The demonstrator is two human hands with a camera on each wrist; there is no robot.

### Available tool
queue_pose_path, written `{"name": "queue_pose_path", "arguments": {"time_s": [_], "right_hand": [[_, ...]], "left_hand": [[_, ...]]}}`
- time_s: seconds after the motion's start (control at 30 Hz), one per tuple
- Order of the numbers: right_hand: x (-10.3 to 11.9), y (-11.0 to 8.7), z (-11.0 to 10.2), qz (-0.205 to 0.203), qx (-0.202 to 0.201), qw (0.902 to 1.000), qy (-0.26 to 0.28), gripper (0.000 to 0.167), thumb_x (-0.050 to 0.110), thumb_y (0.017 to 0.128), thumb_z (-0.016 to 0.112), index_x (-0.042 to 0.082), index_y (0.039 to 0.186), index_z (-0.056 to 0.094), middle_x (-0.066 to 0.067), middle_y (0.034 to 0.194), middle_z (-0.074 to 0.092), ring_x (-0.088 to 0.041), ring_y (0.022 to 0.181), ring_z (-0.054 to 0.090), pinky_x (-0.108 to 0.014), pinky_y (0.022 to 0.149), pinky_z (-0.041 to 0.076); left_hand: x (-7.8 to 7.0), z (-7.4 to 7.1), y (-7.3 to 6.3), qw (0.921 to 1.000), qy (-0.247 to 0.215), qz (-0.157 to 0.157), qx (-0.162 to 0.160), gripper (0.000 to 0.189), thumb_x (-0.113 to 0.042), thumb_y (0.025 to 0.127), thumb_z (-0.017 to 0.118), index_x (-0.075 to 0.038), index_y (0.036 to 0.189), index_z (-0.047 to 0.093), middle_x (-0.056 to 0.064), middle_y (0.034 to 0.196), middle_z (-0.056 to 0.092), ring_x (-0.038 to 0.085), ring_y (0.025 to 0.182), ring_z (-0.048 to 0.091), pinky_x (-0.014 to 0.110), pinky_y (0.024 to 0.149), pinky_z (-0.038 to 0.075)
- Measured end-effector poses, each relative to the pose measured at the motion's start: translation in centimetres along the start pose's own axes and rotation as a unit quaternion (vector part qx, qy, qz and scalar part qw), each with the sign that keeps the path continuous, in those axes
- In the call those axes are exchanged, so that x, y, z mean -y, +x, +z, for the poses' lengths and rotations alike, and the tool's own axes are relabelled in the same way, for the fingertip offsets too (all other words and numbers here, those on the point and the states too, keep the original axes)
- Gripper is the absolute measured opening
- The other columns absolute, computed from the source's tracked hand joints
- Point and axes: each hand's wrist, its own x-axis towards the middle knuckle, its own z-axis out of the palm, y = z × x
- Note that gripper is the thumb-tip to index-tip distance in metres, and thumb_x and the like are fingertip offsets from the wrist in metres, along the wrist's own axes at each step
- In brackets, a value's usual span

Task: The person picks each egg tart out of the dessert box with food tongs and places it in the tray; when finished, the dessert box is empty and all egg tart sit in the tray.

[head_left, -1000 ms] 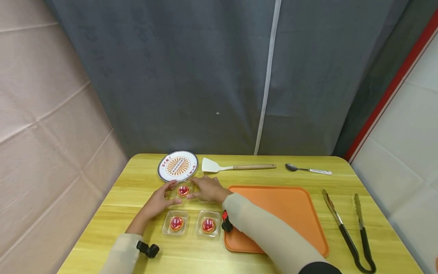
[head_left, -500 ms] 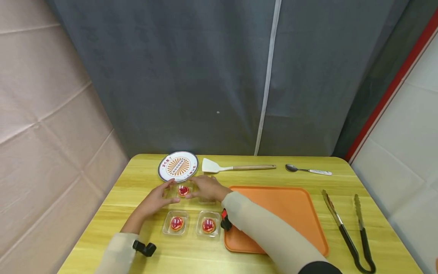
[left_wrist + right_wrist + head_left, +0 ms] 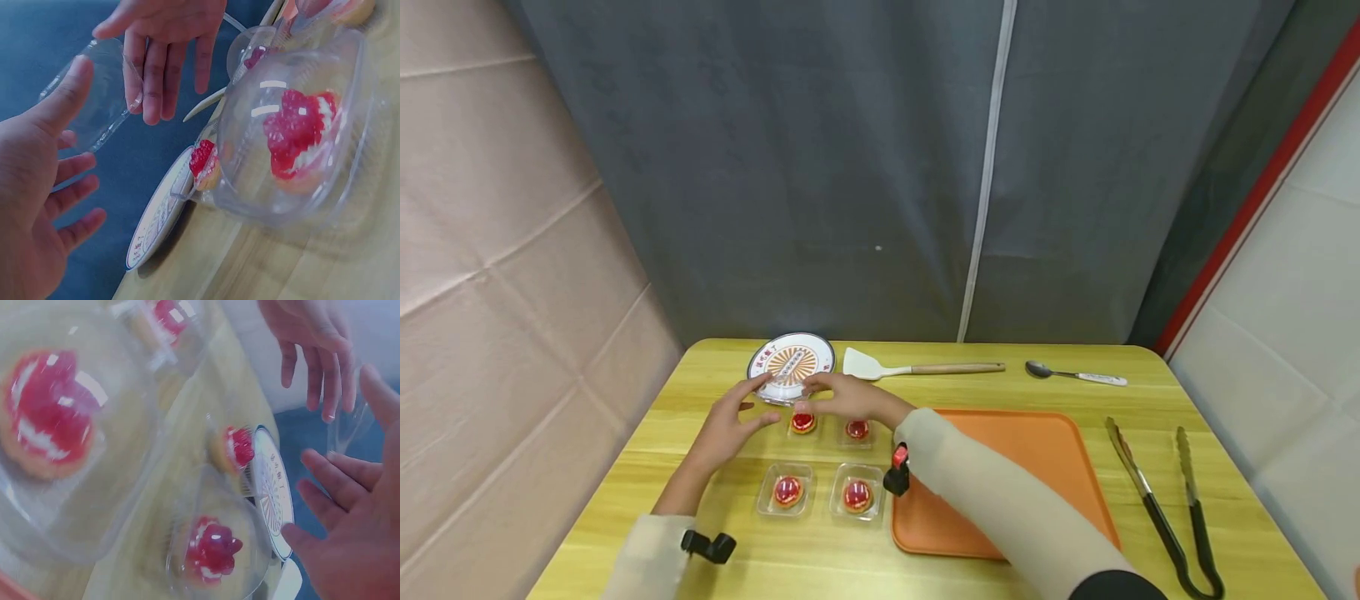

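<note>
Rising lid: clear square plastic lid (image 3: 106, 94), now held above its box, having left table level.
Left hand (image 3: 724, 428): thumb and fingers pinching one side.
Right hand (image 3: 852, 397): pinching the opposite side.
Far-left tart: round, red-topped pastry (image 3: 803, 422) before the round white plate (image 3: 793, 360), apparently uncovered.
Other three clear square plastic boxes (image 3: 874, 509): lidded; one opening seems achieved.
</note>
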Motion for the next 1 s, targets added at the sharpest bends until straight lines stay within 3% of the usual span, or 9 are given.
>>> {"name": "queue_pose_path", "arguments": {"time_s": [0.1,0.17,0.3,0.43,0.67,0.77,0.83,0.93,1.0], "right_hand": [[0.0,-0.1,-0.3,0.008,0.031,0.9949,0.096,0.059,0.048,0.104,0.055,0.008,0.148,0.054,-0.007,0.147,0.059,-0.023,0.138,0.052,-0.042,0.117,0.043],[-0.2,-0.2,-0.3,0.018,0.064,0.9818,0.178,0.057,0.045,0.107,0.051,0.004,0.147,0.054,-0.011,0.147,0.059,-0.025,0.141,0.049,-0.048,0.120,0.039],[-0.5,-0.4,-0.2,0.047,0.145,0.9287,0.338,0.058,0.041,0.112,0.042,-0.005,0.146,0.049,-0.021,0.149,0.055,-0.032,0.149,0.040,-0.059,0.125,0.023],[-0.7,-0.5,-0.2,0.058,0.192,0.8898,0.410,0.062,0.044,0.112,0.036,-0.006,0.148,0.046,-0.022,0.151,0.052,-0.033,0.148,0.040,-0.059,0.127,0.019],[-0.7,-0.6,0.0,0.045,0.218,0.8758,0.428,0.065,0.047,0.112,0.031,-0.005,0.149,0.044,-0.021,0.151,0.053,-0.031,0.144,0.046,-0.057,0.126,0.024],[-0.5,-0.6,0.0,0.043,0.210,0.8817,0.420,0.065,0.049,0.112,0.032,0.000,0.154,0.040,-0.023,0.151,0.052,-0.033,0.144,0.047,-0.058,0.124,0.026],[-0.3,-0.7,-0.1,0.029,0.177,0.9012,0.395,0.061,0.046,0.112,0.037,0.008,0.159,0.035,-0.022,0.151,0.052,-0.035,0.142,0.048,-0.060,0.122,0.030],[0.2,-0.8,0.1,-0.033,0.077,0.9611,0.263,0.069,0.040,0.106,0.057,0.024,0.164,0.024,-0.018,0.151,0.052,-0.035,0.137,0.053,-0.059,0.117,0.039],[0.6,-0.8,0.4,-0.072,0.000,0.9892,0.128,0.087,0.039,0.098,0.072,0.031,0.166,0.019,-0.012,0.154,0.048,-0.032,0.137,0.054,-0.056,0.114,0.044]], "left_hand": [[-0.5,-0.1,0.0,0.9979,0.015,0.044,-0.044,0.083,-0.011,0.084,0.086,-0.010,0.156,0.044,0.017,0.145,0.057,0.037,0.132,0.052,0.060,0.102,0.052],[-0.9,0.0,-0.2,0.9931,0.048,0.080,-0.071,0.097,-0.011,0.078,0.090,-0.011,0.159,0.037,0.016,0.143,0.059,0.036,0.129,0.055,0.059,0.099,0.054],[-1.8,0.1,-0.6,0.9708,0.147,0.157,-0.106,0.116,-0.016,0.066,0.097,-0.010,0.162,0.031,0.019,0.133,0.064,0.037,0.119,0.062,0.057,0.095,0.056],[-2.5,0.2,-0.7,0.9510,0.201,0.209,-0.108,0.112,-0.014,0.067,0.096,-0.011,0.160,0.035,0.018,0.124,0.066,0.035,0.109,0.067,0.054,0.091,0.059],[-3.0,0.3,-0.6,0.9452,0.221,0.217,-0.103,0.106,-0.010,0.073,0.092,-0.017,0.162,0.034,0.011,0.107,0.063,0.027,0.091,0.067,0.046,0.076,0.061],[-3.0,0.1,-0.6,0.9499,0.213,0.207,-0.098,0.103,-0.010,0.074,0.092,-0.014,0.161,0.036,0.010,0.102,0.061,0.026,0.088,0.065,0.044,0.074,0.059],[-3.0,-0.1,-0.5,0.9557,0.203,0.192,-0.092,0.104,-0.009,0.074,0.093,-0.011,0.160,0.035,0.008,0.098,0.059,0.023,0.085,0.061,0.041,0.072,0.057],[-3.0,-0.4,-0.5,0.9684,0.177,0.157,-0.078,0.103,-0.008,0.072,0.094,-0.007,0.158,0.037,0.004,0.092,0.054,0.016,0.081,0.053,0.033,0.067,0.053],[-3.0,-0.7,-0.5,0.9784,0.152,0.125,-0.063,0.101,-0.007,0.073,0.094,-0.005,0.157,0.038,0.001,0.088,0.051,0.013,0.078,0.049,0.028,0.064,0.049]]}}
